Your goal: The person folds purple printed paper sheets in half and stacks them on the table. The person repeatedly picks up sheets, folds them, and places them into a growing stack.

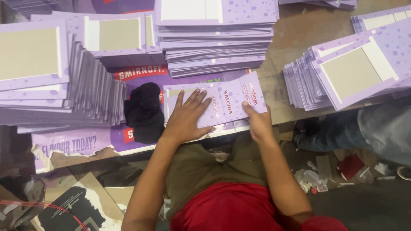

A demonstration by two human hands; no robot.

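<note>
Bench: worn brown worktable (295, 30) covered with a purple printed poster sheet (85, 143).
Stacks: tall piles of flat lilac cardboard box blanks (214, 42) surround the working spot on the left, behind and on the right.
Cloth: crumpled black rag (143, 112) just left of the hands.
Piece in work: one folded lilac carton blank (229, 102) at the table's near edge.
Left hand (186, 117): fingers spread, pressed flat on it.
Right hand (259, 124): fingertips pinning its right end; hands apart.

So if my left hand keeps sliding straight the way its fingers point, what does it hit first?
Probably the tall stack of purple cardboard sheets beyond the flat purple card under the left hand; depth is unclear.
</note>
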